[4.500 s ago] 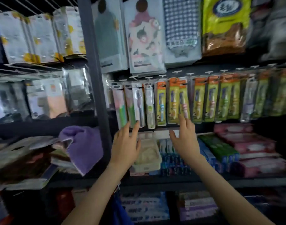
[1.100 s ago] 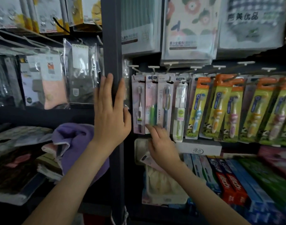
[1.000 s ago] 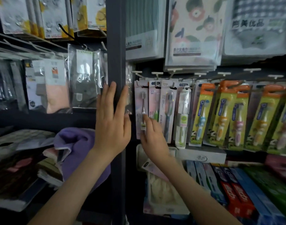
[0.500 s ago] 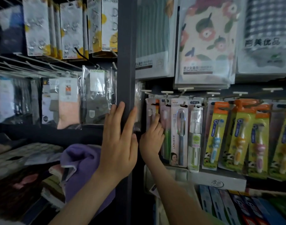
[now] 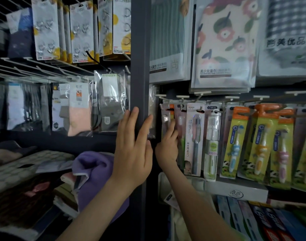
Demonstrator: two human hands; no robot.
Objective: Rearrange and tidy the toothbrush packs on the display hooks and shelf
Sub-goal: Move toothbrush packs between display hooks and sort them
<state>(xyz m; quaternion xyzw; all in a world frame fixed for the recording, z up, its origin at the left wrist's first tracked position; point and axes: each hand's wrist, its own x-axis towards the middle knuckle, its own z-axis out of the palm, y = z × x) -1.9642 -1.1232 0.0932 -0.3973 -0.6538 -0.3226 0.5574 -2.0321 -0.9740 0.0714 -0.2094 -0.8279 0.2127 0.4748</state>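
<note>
Right of the dark post (image 5: 140, 66), toothbrush packs (image 5: 194, 140) (slim clear-fronted cards) hang lengthwise vertical, heads up. The left hand (image 5: 133, 153) lies flat, fingers spread, on the post; the right hand (image 5: 167, 146) touches the pack (image 5: 165, 117) nearest it, grip unclear.

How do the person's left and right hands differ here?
The left hand lies flat, fingers straight, on the dark grey shelf post; the right hand has fingers bent against the leftmost hanging toothbrush packs. The left hand looks larger in frame than the right. Both point fingers upward.
</note>
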